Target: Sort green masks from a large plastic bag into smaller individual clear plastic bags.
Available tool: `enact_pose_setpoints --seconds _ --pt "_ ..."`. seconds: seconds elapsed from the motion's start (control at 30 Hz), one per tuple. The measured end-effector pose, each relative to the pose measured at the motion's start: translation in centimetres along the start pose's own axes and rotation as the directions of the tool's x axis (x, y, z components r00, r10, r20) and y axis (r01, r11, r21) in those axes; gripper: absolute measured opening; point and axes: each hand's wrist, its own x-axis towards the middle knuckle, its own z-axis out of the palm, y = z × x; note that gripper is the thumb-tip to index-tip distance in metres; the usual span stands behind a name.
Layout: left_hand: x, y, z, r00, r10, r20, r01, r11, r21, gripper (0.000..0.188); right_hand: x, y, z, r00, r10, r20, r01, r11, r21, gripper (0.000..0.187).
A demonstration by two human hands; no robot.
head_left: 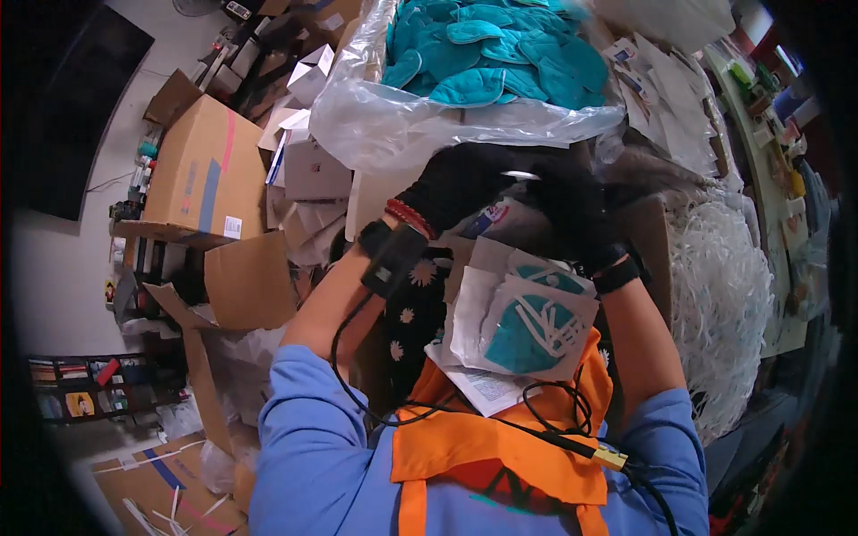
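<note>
My left hand and my right hand, both in black gloves, come together just below the plastic-lined box. Their fingers merge into the dark, so I cannot tell how they are bent. A thin white sliver shows between them; its kind is unclear. Below the hands lies a plastic-wrapped item with red and blue print. On my lap rest several flat packets with teal pads and white strips inside, over a printed sheet. Teal quilted pads fill the box ahead.
Clear plastic lining hangs over the box's near edge. A brown carton and white small boxes stand to the left. To the right are a heap of white strings and white packets. A black cable crosses my orange apron.
</note>
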Motion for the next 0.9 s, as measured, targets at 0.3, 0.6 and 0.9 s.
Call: enact_pose_setpoints --seconds 0.3,0.6,0.9 --pt "-1.6 -2.3 5.0 0.982 0.059 -0.182 -0.065 0.998 -0.024 0.025 0.1 0.9 1.5 0.971 0.059 0.231 -0.124 0.953 0.278 0.021" --pt "-0.4 -1.6 8.3 0.992 -0.108 -0.063 0.107 0.994 -0.009 0.032 -0.9 -0.3 2.1 0.974 -0.177 0.139 0.188 0.98 -0.071 0.012" --pt "0.7 -4.8 10.6 0.975 -0.201 -0.092 0.218 0.945 0.243 0.034 -2.8 -4.2 -0.7 0.971 -0.174 0.163 0.203 0.962 -0.183 0.011"
